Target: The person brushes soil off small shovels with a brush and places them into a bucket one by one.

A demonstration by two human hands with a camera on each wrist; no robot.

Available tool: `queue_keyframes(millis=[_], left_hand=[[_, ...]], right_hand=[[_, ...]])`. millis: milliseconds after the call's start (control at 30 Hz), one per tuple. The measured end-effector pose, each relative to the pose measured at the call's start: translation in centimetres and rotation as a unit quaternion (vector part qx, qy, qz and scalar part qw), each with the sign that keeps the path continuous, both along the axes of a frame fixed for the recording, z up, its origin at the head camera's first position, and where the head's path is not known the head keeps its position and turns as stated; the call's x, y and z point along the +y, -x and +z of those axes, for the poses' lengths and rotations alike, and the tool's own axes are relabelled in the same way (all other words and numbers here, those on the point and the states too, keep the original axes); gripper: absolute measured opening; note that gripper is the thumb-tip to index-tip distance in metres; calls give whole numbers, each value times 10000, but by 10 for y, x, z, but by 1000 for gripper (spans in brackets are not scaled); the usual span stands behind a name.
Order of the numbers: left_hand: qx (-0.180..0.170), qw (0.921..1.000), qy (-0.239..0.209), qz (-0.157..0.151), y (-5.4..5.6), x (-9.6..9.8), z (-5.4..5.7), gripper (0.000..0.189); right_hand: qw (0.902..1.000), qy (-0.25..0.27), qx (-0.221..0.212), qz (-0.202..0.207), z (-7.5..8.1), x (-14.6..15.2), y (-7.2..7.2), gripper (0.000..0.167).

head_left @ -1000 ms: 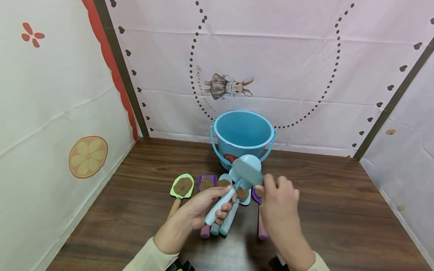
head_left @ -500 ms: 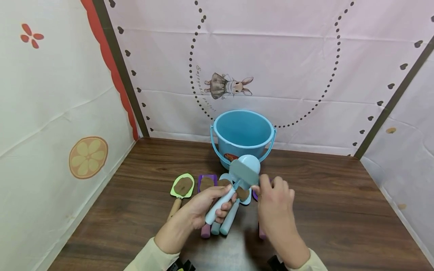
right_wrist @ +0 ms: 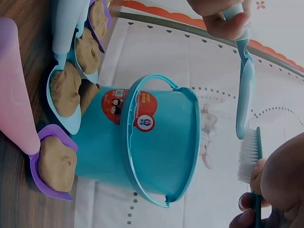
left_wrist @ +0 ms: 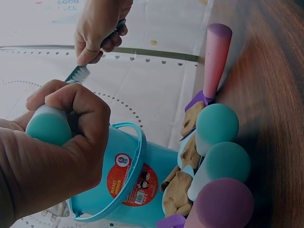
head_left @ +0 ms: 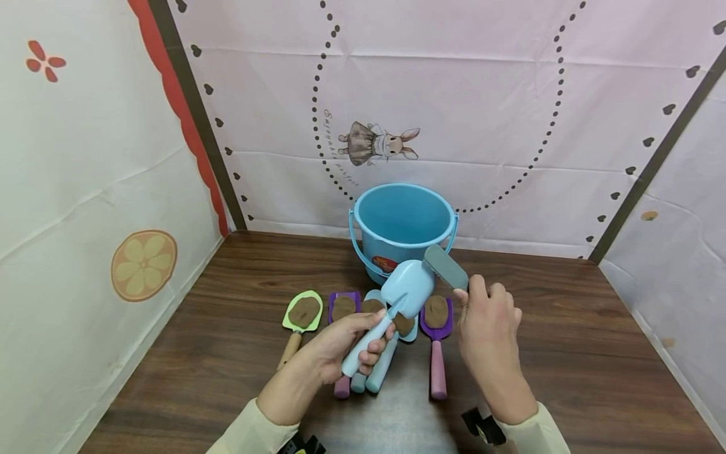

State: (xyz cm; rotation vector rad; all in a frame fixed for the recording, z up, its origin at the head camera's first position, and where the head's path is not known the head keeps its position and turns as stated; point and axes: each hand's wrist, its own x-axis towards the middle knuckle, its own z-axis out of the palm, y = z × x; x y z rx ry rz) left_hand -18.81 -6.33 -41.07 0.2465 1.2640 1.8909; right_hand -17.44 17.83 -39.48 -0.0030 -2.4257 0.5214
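Observation:
My left hand (head_left: 334, 350) grips the pale blue handle of a toy shovel (head_left: 408, 290), its light blue blade pointing away and up above the table. With fingers curled, my right hand (head_left: 490, 334) holds a small brush (head_left: 447, 267) with a grey-green back. White bristles (right_wrist: 248, 156) show in the right wrist view, close by the blade's edge; whether they touch it, I cannot tell. The left wrist view shows the teal end of the shovel's handle (left_wrist: 50, 128) coming out of my fist. Behind the shovel stands a blue bucket (head_left: 371, 243), its handle hanging down.
Several toy shovels bearing brown lumps lie on the wooden table (head_left: 539, 353): a green one (head_left: 292, 350) at left, a purple one with a pink handle (head_left: 437, 372) at right, and others partly hidden by my left hand. Printed cloth walls (head_left: 482, 126) surround the table.
The brush has moved from over the shovel's blade to the right, now at the blade's upper right edge. My right hand has shifted right, uncovering the purple shovel. My left hand has stayed put.

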Motion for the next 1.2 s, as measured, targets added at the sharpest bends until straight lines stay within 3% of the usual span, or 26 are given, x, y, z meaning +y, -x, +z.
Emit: queue_keyframes(millis=[600,767,867,933,967,1000,1033,1067,1100,1200], left_hand=[[108,9997,136,175,0,1,1,40],[506,9957,452,628,2,-3,2,38],[1109,9826,982,1120,7,-6,9,38],[1641,9649,1450,1448,13,-8,18,39],[2023,9500,1752,1611,17,-9,25,39],[2417,9306,2118,1752,21,-9,32,39],[2835,9065,2526,1848,26,-10,39,38],[3256,8776,2944,1928,31,-9,47,37],[3662,8439,3386,1976,35,-8,55,36],[4730,7243,4583,2041,49,-3,76,34]], right_hand=[[9998,66,-186,97,4,0,-3,30],[9993,140,-327,134,6,1,-5,29],[9990,192,-358,182,7,2,-6,29],[9990,207,-340,225,8,2,-6,29],[9989,211,-333,236,8,2,-6,29],[9989,214,-330,249,8,2,-7,29],[9989,218,-330,263,8,2,-7,29],[9988,224,-338,273,9,2,-7,30],[9987,237,-352,292,9,2,-8,29],[9984,267,-373,320,11,1,-9,30]])
